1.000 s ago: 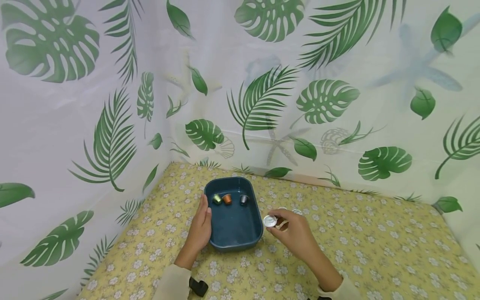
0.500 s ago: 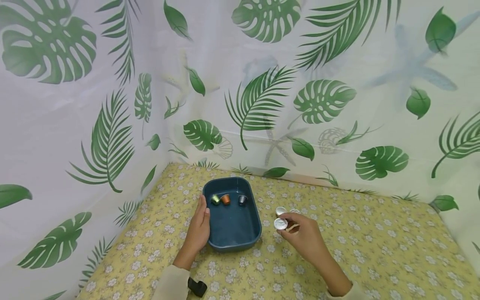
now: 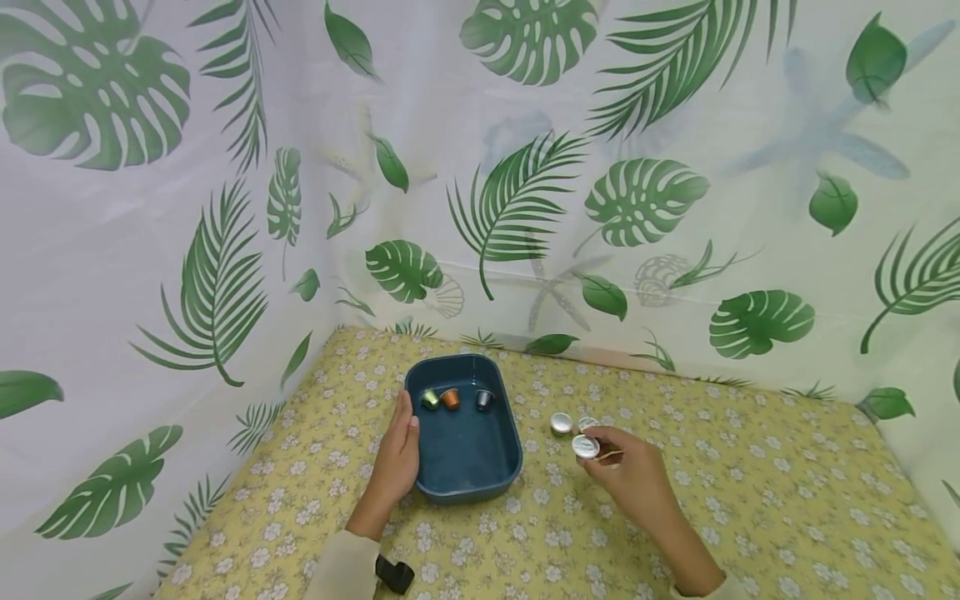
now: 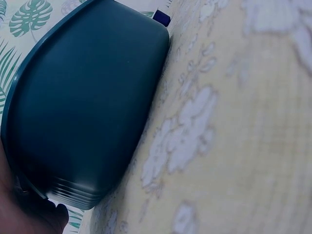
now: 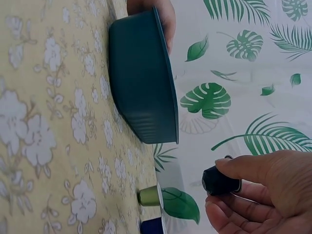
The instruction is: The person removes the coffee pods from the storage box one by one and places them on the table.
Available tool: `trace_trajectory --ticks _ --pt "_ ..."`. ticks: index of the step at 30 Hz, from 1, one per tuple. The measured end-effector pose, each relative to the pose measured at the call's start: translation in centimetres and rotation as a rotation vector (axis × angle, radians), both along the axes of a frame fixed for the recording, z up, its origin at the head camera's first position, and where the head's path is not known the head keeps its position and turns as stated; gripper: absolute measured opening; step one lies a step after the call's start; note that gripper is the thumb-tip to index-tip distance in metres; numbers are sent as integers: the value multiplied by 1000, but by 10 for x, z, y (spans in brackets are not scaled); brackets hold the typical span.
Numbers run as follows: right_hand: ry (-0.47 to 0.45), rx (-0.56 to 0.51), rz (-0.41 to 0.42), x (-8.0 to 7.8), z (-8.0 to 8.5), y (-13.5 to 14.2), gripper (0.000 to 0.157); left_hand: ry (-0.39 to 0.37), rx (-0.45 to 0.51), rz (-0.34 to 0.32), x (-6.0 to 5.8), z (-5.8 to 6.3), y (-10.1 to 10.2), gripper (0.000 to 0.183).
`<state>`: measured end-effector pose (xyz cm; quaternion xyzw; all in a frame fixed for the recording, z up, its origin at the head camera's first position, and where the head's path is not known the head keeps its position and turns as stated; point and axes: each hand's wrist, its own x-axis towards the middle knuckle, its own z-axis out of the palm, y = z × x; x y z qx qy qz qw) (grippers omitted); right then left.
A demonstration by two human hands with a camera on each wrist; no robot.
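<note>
My right hand (image 3: 633, 471) pinches a dark coffee capsule (image 5: 218, 182) between thumb and fingers, above the tablecloth; its silver foil lid shows in the head view. Just beyond that hand, two more capsules stand on the cloth, one green (image 5: 150, 196) and one dark blue (image 5: 152, 225). To the left is a deep blue rectangular tray (image 3: 465, 467). My left hand (image 3: 396, 454) rests along its left outer wall, fingers extended. Inside, near the far end, lie a light green capsule (image 3: 430, 400), an orange capsule (image 3: 451, 399) and a dark grey capsule (image 3: 484, 400).
A yellow flowered cloth (image 3: 750, 500) covers the table. White sheets with green leaf prints (image 3: 525, 208) hang behind and at the left, meeting the table's far edge. A black strap piece (image 3: 395, 575) sits on my left wrist.
My right hand has moved rightward, away from the tray, still holding the dark capsule. One standing capsule it partly covered now shows fully. The left hand and tray stay put.
</note>
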<state>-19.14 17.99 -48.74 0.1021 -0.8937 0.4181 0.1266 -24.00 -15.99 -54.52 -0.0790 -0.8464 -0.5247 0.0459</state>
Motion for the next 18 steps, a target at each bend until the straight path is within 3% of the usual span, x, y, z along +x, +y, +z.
trace_trajectory --ticks 18 --pt "-29 57 -100 -7 -5 27 37 4 3 -8 -1 -1 0 65"
